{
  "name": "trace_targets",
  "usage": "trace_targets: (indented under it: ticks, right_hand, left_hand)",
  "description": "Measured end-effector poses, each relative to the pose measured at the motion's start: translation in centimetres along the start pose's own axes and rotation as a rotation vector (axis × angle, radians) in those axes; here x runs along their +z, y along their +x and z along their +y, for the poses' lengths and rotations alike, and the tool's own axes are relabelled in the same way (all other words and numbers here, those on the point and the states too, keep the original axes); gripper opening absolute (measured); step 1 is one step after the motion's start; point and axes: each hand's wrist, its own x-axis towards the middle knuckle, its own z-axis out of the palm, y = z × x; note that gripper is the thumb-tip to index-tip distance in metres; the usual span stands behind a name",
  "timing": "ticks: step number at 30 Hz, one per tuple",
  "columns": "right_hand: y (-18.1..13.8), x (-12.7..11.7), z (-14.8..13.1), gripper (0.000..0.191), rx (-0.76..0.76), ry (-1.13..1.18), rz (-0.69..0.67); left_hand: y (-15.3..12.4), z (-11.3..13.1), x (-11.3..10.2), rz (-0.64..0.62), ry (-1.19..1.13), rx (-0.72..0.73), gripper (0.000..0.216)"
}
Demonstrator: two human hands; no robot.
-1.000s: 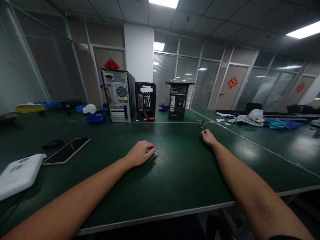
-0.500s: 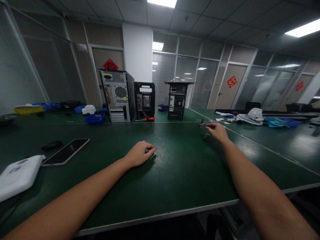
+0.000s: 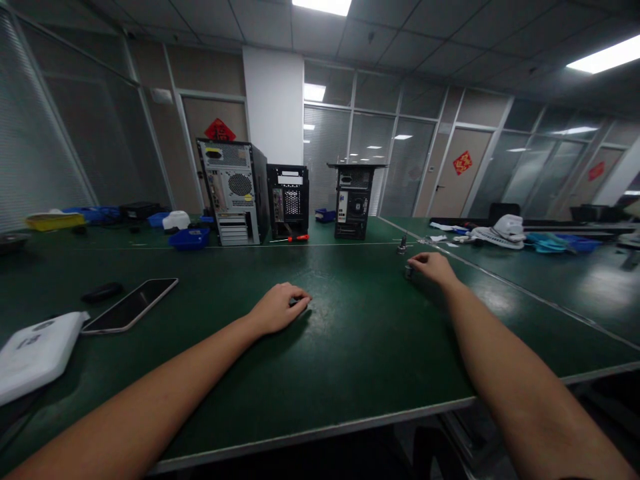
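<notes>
My left hand (image 3: 281, 308) rests on the green table (image 3: 350, 347), thumb and fingers closed around a small dark piece (image 3: 294, 302) that is mostly hidden. Further out to the right, my right hand (image 3: 436, 268) has its thumb and fingertips pinched at a small grey metal part (image 3: 409, 272) close to the tabletop. Just beyond those fingertips stands another small dark metal part (image 3: 402, 245), upright and apart from the hand. Both parts are too small to name exactly.
Three computer towers (image 3: 233, 190) stand at the back, with a red-handled screwdriver (image 3: 299, 238) before the middle one. A blue bin (image 3: 189, 239) is left of them. A phone (image 3: 131, 305) and a white device (image 3: 40, 353) lie at left; a white cap (image 3: 500, 232) at right.
My right hand has come down slightly toward me, its fingertips now at the grey metal part that was below them. My left hand stays in place.
</notes>
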Motion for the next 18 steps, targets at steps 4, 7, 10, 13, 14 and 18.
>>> trace_targets:
  ticks: [4, 7, 10, 13, 14, 18]
  right_hand:
    - [-0.22, 0.08, -0.08, 0.034, 0.036, 0.074, 0.01]
    - [-0.34, 0.09, -0.08, 0.033, 0.03, 0.066, 0.023]
    - [-0.34, 0.13, 0.02, 0.034, 0.013, 0.043, 0.013]
    - [-0.26, 0.28, 0.19, 0.035, 0.013, 0.03, 0.008]
    - [-0.21, 0.36, 0.25, 0.034, 0.021, 0.031, 0.002]
    - [0.03, 0.6, 0.47, 0.027, 0.069, 0.07, -0.024]
  left_hand:
    - [0.0, 0.02, -0.05, 0.001, -0.005, -0.002, 0.032]
    - [0.0, 0.09, -0.09, -0.004, -0.008, -0.006, 0.032]
    - [0.01, 0.16, -0.11, -0.009, -0.007, -0.011, 0.032]
    - [0.01, 0.2, -0.1, -0.01, -0.002, -0.011, 0.032]
    - [0.01, 0.2, -0.1, -0.01, -0.003, -0.009, 0.033]
    - [-0.05, 0.14, -0.06, -0.004, -0.009, -0.005, 0.033]
